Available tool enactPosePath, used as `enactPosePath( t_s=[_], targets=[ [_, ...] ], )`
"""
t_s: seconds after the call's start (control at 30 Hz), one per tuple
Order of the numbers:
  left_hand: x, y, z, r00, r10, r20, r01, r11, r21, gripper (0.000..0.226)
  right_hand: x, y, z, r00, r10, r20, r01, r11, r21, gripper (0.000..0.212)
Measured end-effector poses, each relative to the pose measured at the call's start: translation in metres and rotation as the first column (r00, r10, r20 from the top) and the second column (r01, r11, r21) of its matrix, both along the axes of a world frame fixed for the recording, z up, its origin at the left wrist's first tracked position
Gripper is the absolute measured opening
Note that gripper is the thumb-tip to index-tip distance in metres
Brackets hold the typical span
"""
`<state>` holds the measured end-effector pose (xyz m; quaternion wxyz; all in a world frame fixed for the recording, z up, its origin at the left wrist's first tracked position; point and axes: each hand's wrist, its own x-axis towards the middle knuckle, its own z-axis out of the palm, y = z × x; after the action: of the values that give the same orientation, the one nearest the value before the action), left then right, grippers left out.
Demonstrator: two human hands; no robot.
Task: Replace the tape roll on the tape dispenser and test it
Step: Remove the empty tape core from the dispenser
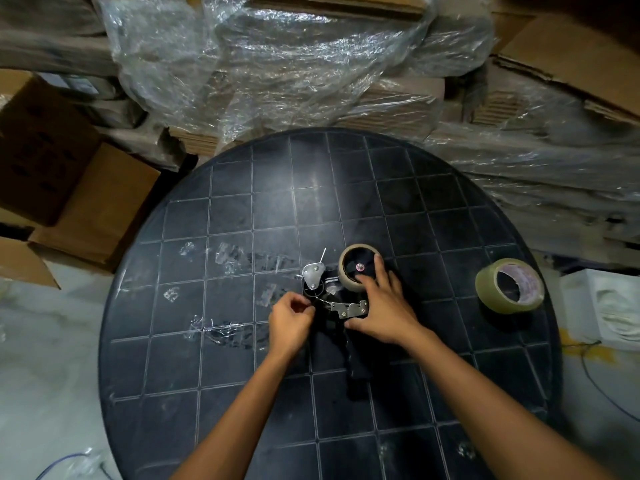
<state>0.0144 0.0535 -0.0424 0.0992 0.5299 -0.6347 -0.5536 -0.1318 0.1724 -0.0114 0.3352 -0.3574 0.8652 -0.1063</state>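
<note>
Black tape dispenser (337, 306) lay near the middle of the round table (398, 209). Right hand (384, 303) pressed flat on its mounted roll (348, 271); left hand (291, 317) pinched its near-left edge. Spare roll (485, 282) sat well right.

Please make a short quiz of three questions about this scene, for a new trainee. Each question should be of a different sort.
1. True or false: the spare roll lies on the table, apart from the dispenser.
2. Which hand rests on the mounted roll? A) left hand B) right hand C) neither
3. Fill in: behind the table, cardboard stacks are covered with clear ____.

Key
1. True; it lies near the right edge.
2. B; the left hand pinches something at the dispenser's front, too small to tell.
3. Plastic wrap.
</note>
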Motion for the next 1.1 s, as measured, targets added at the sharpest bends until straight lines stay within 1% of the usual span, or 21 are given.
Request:
enactPosePath(
  t_s=[0.07, 0.1, 0.17, 0.23, 0.27, 0.33, 0.4, 0.47, 0.5, 0.53, 0.57, 0.6, 0.63, 0.67, 0.73, 0.8, 0.9, 0.97, 1.1],
  targets=[
    [0.002, 0.007, 0.001, 1.000, -0.014, -0.020, 0.013, 0.999, -0.050, 0.014, 0.010, 0.001, -0.002, 0.999, -0.014, -0.035, 0.013, 0.999, -0.040, 0.108],
    [0.005, 0.010, 0.000, 0.999, -0.040, -0.027, 0.037, 0.994, -0.103, 0.012, 0.016, 0.000, -0.004, 0.997, -0.015, -0.082, 0.010, 0.998, -0.058, 0.106],
    [0.013, 0.015, -0.005, 0.992, -0.123, -0.020, 0.112, 0.949, -0.296, 0.012, 0.030, 0.000, -0.007, 0.981, -0.015, -0.193, -0.006, 0.995, -0.104, 0.093],
    [0.020, 0.018, -0.009, 0.984, -0.178, 0.020, 0.166, 0.859, -0.484, 0.019, 0.042, 0.001, -0.010, 0.945, -0.032, -0.326, -0.030, 0.983, -0.183, 0.075],
    [0.022, 0.019, -0.009, 0.983, -0.183, 0.022, 0.165, 0.820, -0.548, 0.022, 0.048, 0.001, -0.013, 0.915, -0.030, -0.402, -0.063, 0.974, -0.216, 0.064],
    [0.022, 0.019, -0.004, 0.984, -0.176, -0.018, 0.129, 0.782, -0.609, 0.024, 0.058, 0.000, -0.021, 0.866, -0.022, -0.500, -0.135, 0.952, -0.275, 0.043],
    [0.021, 0.014, -0.001, 0.985, -0.143, -0.097, 0.055, 0.794, -0.606, 0.023, 0.062, -0.005, -0.027, 0.852, -0.031, -0.523, -0.175, 0.924, -0.339, 0.037],
    [0.017, 0.002, 0.001, 0.980, -0.080, -0.181, -0.031, 0.842, -0.538, 0.024, 0.065, -0.013, -0.031, 0.851, -0.040, -0.523, -0.187, 0.909, -0.373, 0.030],
    [0.015, -0.005, 0.001, 0.977, -0.059, -0.205, -0.046, 0.879, -0.475, 0.024, 0.065, -0.017, -0.033, 0.853, -0.049, -0.520, -0.179, 0.908, -0.379, 0.026],
    [0.012, -0.013, 0.001, 0.974, -0.051, -0.223, -0.036, 0.928, -0.370, 0.023, 0.066, -0.021, -0.035, 0.856, -0.061, -0.513, -0.162, 0.911, -0.380, 0.023],
    [0.008, -0.021, 0.002, 0.969, -0.043, -0.243, -0.012, 0.976, -0.220, 0.023, 0.067, -0.024, -0.037, 0.859, -0.074, -0.507, -0.143, 0.915, -0.377, 0.019],
    [0.004, -0.027, 0.003, 0.963, -0.026, -0.269, 0.012, 0.999, -0.051, 0.023, 0.068, -0.026, -0.038, 0.858, -0.083, -0.506, -0.131, 0.919, -0.372, 0.017],
    [0.001, -0.032, 0.004, 0.959, 0.003, -0.285, 0.025, 0.995, 0.094, 0.022, 0.068, -0.027, -0.040, 0.854, -0.085, -0.514, -0.129, 0.921, -0.367, 0.016],
    [-0.001, -0.037, 0.004, 0.959, 0.028, -0.281, 0.028, 0.981, 0.194, 0.021, 0.069, -0.027, -0.042, 0.847, -0.085, -0.524, -0.132, 0.922, -0.363, 0.017],
    [-0.003, -0.045, 0.003, 0.965, 0.055, -0.256, 0.028, 0.951, 0.308, 0.021, 0.068, -0.025, -0.046, 0.836, -0.092, -0.542, -0.139, 0.919, -0.369, 0.020],
    [-0.005, -0.051, 0.001, 0.962, 0.073, -0.264, 0.033, 0.926, 0.376, 0.021, 0.067, -0.023, -0.048, 0.833, -0.103, -0.544, -0.143, 0.909, -0.391, 0.019],
    [-0.006, -0.057, -0.003, 0.967, 0.030, -0.254, 0.067, 0.930, 0.362, 0.023, 0.066, -0.023, -0.048, 0.847, -0.080, -0.526, -0.168, 0.898, -0.406, 0.018],
    [-0.005, -0.058, -0.005, 0.969, 0.012, -0.246, 0.078, 0.934, 0.350, 0.026, 0.064, -0.019, -0.045, 0.864, -0.023, -0.502, -0.213, 0.889, -0.406, 0.020],
    [-0.007, -0.059, -0.007, 0.970, 0.014, -0.242, 0.076, 0.931, 0.357, 0.025, 0.060, -0.011, -0.035, 0.885, 0.108, -0.452, -0.301, 0.875, -0.380, 0.016]
  ],
)
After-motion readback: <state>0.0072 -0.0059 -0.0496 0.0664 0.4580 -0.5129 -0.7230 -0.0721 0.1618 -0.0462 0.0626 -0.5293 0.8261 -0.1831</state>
